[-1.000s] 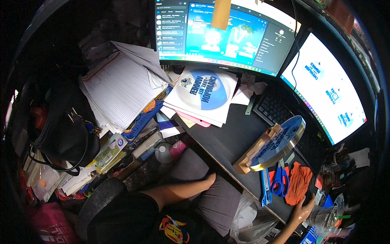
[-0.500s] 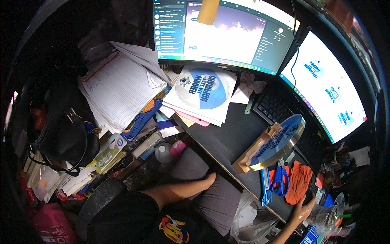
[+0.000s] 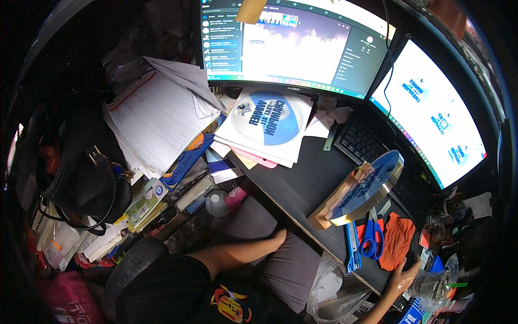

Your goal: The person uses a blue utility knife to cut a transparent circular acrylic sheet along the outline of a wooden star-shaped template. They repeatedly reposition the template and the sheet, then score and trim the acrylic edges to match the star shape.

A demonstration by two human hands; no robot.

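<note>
A person sits at a cluttered desk [image 3: 291,178], seen from above, dark trousers on both legs. Nearest, the left forearm [image 3: 237,252] crosses the lap from the lower left, bare below a black sleeve. The left hand [image 3: 276,241] rests low between the thighs [image 3: 294,270], back upward; its fingers are out of clear sight, so whether they are spread or pressed together cannot be told.

The right forearm [image 3: 384,306] rises from the lower edge, reaching out to the right. The right hand [image 3: 403,276] lies at the desk's right-hand end, thumb and fingers apart, curving over a dark object [image 3: 411,261] — too shadowed to name, and whether they grip it or only rest there cannot be told. That object sits just beside a crumpled orange cloth [image 3: 397,242], with a clear cup [image 3: 434,286] and its green straw near the wrist on the other side.

Left of the cloth lie blue scissors [image 3: 372,243], then a long blue tool [image 3: 352,249] by the desk's edge. Beyond them stands a round plaque [image 3: 372,189] — blue and white face, gold rim, wood-coloured block along one side — leaning at a slant. Farther off, a round blue-and-white print [image 3: 286,127] tops some papers, and a black keyboard [image 3: 359,143] sits below two lit screens [image 3: 297,54].
</note>
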